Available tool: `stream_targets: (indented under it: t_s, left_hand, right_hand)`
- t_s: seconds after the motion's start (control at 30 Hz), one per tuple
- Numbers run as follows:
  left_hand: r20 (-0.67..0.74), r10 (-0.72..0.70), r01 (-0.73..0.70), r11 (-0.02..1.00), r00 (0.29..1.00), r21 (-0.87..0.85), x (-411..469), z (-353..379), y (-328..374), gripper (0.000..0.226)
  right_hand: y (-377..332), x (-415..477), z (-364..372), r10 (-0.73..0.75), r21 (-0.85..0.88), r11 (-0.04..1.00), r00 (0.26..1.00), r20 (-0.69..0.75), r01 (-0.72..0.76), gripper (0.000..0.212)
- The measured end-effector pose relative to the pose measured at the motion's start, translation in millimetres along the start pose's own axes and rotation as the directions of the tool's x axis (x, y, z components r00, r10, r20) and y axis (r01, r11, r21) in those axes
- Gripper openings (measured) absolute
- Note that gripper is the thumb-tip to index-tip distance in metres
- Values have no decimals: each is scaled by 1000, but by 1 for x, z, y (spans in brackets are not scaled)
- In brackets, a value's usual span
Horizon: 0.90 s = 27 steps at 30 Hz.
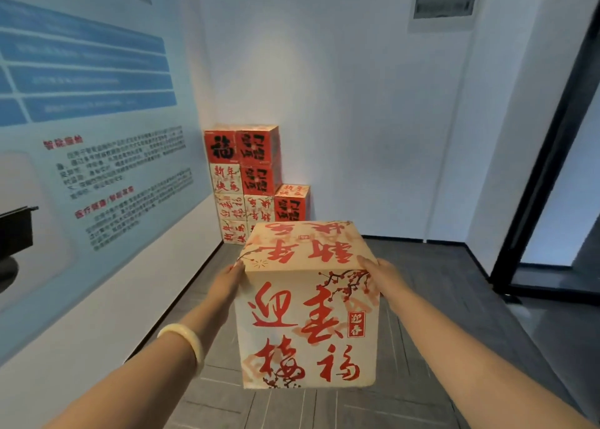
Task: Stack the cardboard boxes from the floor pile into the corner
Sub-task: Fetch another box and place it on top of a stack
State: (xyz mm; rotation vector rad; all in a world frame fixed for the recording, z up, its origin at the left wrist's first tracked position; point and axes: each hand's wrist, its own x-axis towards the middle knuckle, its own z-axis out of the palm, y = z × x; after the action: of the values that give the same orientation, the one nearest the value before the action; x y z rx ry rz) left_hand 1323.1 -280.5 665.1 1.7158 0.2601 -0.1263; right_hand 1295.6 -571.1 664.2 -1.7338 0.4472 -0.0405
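Observation:
I carry a cream cardboard box (308, 311) with red calligraphy in front of me, above the floor. My left hand (229, 280) presses flat against its left side, and my right hand (378, 274) presses against its right side, fingers straight. Ahead in the corner stands a stack of boxes (246, 181), red and cream, two columns several boxes high. A shorter column (292, 202) with a red-fronted box on top stands at its right; the carried box hides its lower part.
A large poster wall (97, 136) runs along the left. A white wall closes the back, and a black-framed glass door (552, 185) stands at the right. Grey patterned floor (438, 282) lies between me and the corner.

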Motion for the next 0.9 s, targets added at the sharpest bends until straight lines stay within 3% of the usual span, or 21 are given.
stream_targets:
  t_s: [0.47,0.9]
  left_hand:
    - [124,36,-34,999,992,-19,343,-27,88,43]
    - [77,-85,85,996,993,6,652,73,136,47]
  right_hand:
    - [-98,277,138,15,75,997,998,-55,-11,45]
    - [-135,599,167,90,61,994,996,-17,-88,44]
